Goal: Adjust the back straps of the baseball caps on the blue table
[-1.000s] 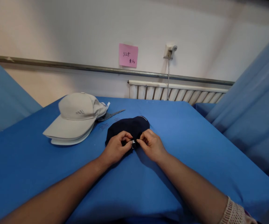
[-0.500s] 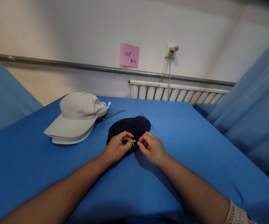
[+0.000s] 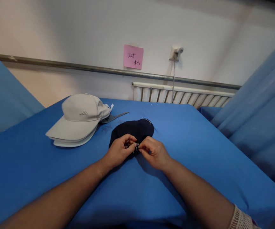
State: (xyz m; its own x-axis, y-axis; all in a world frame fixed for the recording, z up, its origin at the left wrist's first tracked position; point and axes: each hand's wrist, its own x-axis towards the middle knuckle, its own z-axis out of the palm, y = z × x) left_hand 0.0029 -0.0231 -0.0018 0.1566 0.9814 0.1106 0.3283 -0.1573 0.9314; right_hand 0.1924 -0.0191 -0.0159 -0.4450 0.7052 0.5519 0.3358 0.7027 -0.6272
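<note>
A dark navy cap lies in the middle of the blue-covered table, its brim pointing away to the right with small white lettering along the edge. At its near side is a small shiny metal buckle, partly hidden by fingertips. My left hand is closed in a pinch on the buckle from the left. From the right, my right hand pinches at the buckle's other side, thumb and forefinger together. Whether a strap end lies between those right fingertips is too small to tell.
Stacked light grey caps sit to the left, with a dark grey pointed piece beside them. Behind the table are a wall rail, a radiator and a plugged-in socket. Blue curtains hang at both sides.
My right fingertips have moved slightly left onto the buckle and now cover more of it. My left hand and the navy cap stay nearly in place.
</note>
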